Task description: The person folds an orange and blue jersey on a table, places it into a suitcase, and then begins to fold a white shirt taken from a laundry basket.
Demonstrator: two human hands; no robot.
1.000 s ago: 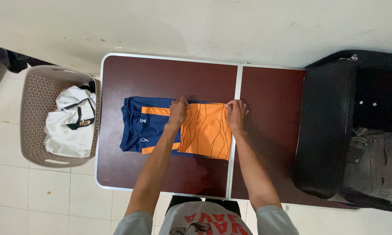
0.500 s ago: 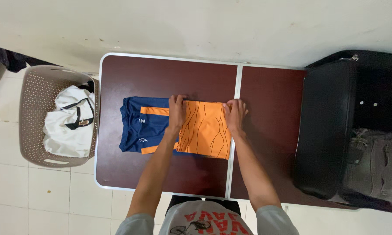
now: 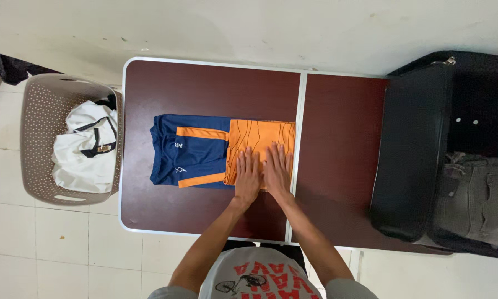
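Both hands had left the jersey's far corners. The left hand [image 3: 248, 177] and right hand [image 3: 276, 170] lay flat, fingers spread, pressing the folded orange-and-navy jersey [image 3: 221, 150] at the table's [image 3: 205, 88] centre, basket [image 3: 36, 144] at 9 o'clock.

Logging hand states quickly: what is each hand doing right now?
Left hand: open, flat, palm down on the orange part of the folded shirt.
Right hand: open, flat on the same orange part, holding nothing.

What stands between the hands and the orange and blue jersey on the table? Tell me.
Nothing visible. The left hand and right hand both lie flat, side by side, directly on the orange folded part of the jersey on the table.
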